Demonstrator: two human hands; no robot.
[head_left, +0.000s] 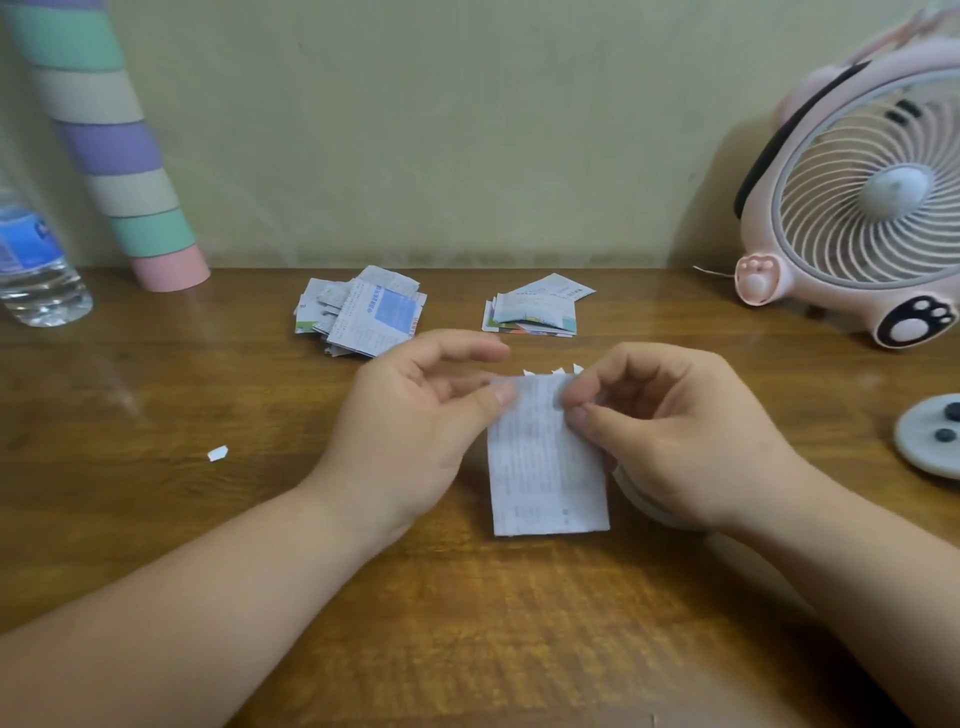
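Observation:
A small rectangular slip of printed paper (545, 457) hangs upright above the wooden table (260, 519), held by its top edge. My left hand (410, 415) pinches the slip's top left corner between thumb and forefinger. My right hand (670, 431) pinches the top right corner the same way. Two piles of similar printed slips lie behind the hands: a left pile (361, 317) and a right pile (537, 309). Tiny white scraps (558, 371) peek out just beyond the slip's top edge.
A pink fan (862, 208) stands at the back right, a striped pastel tube (109, 150) leans on the wall at the back left, and a water bottle (36, 265) stands at the far left. A loose white scrap (217, 453) lies left. A grey disc (935, 436) sits at the right edge.

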